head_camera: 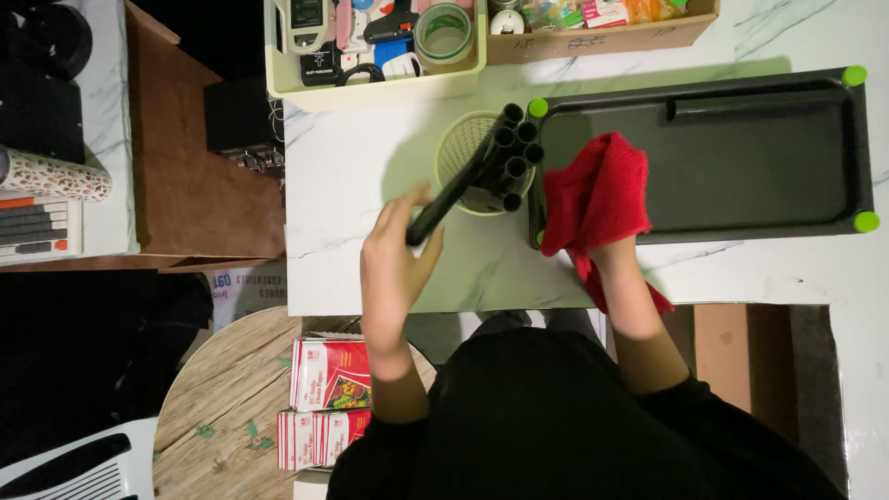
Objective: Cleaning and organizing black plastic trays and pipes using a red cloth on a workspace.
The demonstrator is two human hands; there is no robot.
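Head view shows one black tray (741,157) at right of centre on the counter (352,167), with three green caps visible. Right hand (607,243) clutches one red cloth (597,199) on the tray's left edge. Left hand (394,264) grips one black tube (458,190) among about six in the pale mesh cup (458,148) just left.

Red-and-white rectangular packs (326,400) lie stacked at lower centre-left of the frame, on a round wooden surface (222,389). At the top edge, an open cardboard box (602,39) holds small colourful packets (593,12), too small to tell apart. To its left, a cream tray (370,88) holds a white handheld device with a small screen (306,20).
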